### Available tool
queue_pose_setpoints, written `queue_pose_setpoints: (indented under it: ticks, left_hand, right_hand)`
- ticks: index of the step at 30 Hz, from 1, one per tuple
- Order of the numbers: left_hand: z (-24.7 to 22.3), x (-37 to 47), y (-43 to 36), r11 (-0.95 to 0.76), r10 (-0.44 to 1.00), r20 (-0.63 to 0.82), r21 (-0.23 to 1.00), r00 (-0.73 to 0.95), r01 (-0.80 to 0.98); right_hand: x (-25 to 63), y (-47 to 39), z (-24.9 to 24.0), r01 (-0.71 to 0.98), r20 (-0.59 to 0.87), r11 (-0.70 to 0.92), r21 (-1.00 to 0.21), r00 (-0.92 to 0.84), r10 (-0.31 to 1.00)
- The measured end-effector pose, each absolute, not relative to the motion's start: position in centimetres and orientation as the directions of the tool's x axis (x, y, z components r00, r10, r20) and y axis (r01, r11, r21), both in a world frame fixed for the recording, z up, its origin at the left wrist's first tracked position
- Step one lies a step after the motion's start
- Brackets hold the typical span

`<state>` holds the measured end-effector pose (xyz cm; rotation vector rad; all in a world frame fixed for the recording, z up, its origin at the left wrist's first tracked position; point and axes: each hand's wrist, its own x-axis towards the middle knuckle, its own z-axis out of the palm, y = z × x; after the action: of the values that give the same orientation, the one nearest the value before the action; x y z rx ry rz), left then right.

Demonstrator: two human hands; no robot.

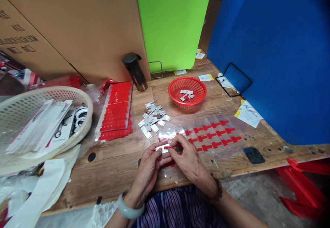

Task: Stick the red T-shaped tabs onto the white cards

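Observation:
My left hand (pixel 149 166) grips a small flat metal plate (pixel 162 149) between thumb and fingers, above the front of the table. My right hand (pixel 189 159) pinches at the plate's right end, where a bit of red sticker (pixel 169 147) shows between the fingertips. Under and beside the hands lies a clear sheet with rows of red T-shaped stickers (pixel 206 147); the hands hide its left part. Just beyond is a loose pile of notched metal plates (pixel 147 123). A red plastic basket (pixel 173 98) behind it holds several plates, some with red on them.
Stacked red sticker sheets (pixel 117 107) lie left of the pile, near a dark tumbler (pixel 135 72). A cream basket (pixel 86 118) with printed cards fills the left side. Green (pixel 172 22) and blue boards (pixel 270 66) stand at the back and right, with a wire stand (pixel 234 80).

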<state>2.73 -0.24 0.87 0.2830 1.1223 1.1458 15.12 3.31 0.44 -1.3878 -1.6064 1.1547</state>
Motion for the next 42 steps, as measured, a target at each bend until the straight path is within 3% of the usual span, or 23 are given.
queue_pose_setpoints:
  ticks: [9, 18, 42]
  left_hand:
    - [0.4, 2.2, 0.1, 0.463, 0.848, -0.53, 0.751, -0.013, -0.471]
    - [0.8, 2.5, 0.1, 0.461, 0.85, -0.527, 0.745, -0.003, -0.482]
    - [0.8, 3.0, -0.1, 0.466, 0.838, -0.544, 0.746, -0.032, -0.475]
  right_hand:
    - [16.2, 4.2, 0.3, 0.166, -0.138, -0.095, -0.982, -0.269, 0.953]
    - [15.6, 3.8, 0.2, 0.29, -0.071, -0.015, -0.957, -0.185, 0.98]
    - [15.2, 3.6, 0.0, 0.316, -0.011, 0.036, -0.948, -0.145, 0.989]
